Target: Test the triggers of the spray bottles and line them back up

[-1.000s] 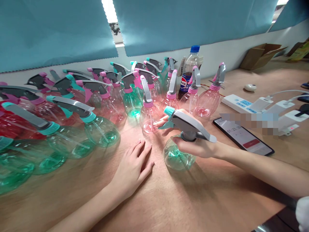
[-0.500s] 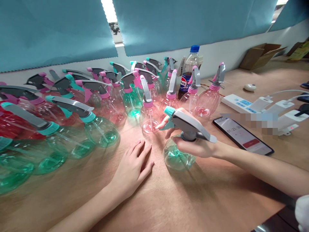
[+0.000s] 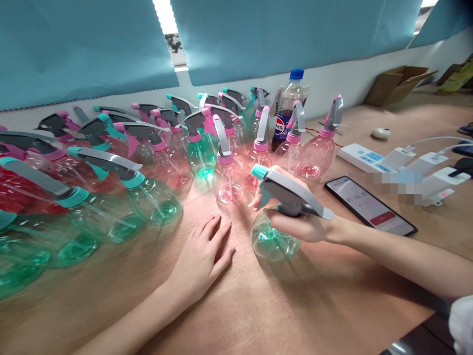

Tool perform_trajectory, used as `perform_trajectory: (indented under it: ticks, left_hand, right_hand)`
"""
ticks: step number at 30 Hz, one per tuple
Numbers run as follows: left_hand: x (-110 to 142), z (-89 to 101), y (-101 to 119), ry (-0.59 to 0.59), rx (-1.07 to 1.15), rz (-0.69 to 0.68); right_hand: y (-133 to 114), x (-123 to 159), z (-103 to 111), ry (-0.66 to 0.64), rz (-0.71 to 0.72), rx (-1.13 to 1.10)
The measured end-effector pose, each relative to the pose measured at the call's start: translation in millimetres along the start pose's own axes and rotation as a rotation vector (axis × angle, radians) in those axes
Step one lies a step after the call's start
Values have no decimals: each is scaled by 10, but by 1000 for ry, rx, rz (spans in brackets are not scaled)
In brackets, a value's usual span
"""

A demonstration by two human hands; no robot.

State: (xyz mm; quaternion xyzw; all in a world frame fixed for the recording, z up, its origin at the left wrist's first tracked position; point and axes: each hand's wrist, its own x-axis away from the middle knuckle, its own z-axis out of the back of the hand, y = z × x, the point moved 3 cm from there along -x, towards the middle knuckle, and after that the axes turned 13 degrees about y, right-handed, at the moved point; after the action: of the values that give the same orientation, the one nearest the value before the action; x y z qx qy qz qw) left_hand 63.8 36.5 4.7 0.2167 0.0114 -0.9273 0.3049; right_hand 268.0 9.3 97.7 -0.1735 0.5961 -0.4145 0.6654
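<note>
My right hand is wrapped around the neck of a green spray bottle with a grey and teal trigger head. Its nozzle points to the left, and a finger is at the trigger. My left hand lies flat on the table, fingers apart, holding nothing. Just beyond the hands stands a pink spray bottle with a grey and pink head. To the left of my left hand is another green spray bottle. The palm side of my right hand is hidden.
Several more pink and green spray bottles crowd the left and back. A cola bottle stands by the wall. On the right are a phone with a running timer, a power strip with chargers, a white mouse and an open cardboard box.
The index finger of my right hand has curled in, drawing the trigger closer to the neck. The left hand lies as before, and the view has shifted very slightly.
</note>
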Motion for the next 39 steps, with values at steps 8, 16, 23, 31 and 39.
perform_trajectory:
  ticks: [8, 16, 23, 31, 39]
  left_hand:
    - [-8, 9, 1, -8, 9, 13]
    - [-5, -3, 4, -3, 4, 10]
    - [-18, -8, 1, -12, -5, 21]
    - [-15, -12, 7, -4, -13, 22]
    - [-25, -28, 0, 4, -23, 25]
  right_hand:
    - [-30, 67, 12, -39, -5, 19]
    - [88, 178, -63, -62, -59, -227]
    - [14, 160, -63, -43, 9, -112]
    - [14, 150, -77, -42, -29, -93]
    - [122, 206, -95, -47, -113, -269]
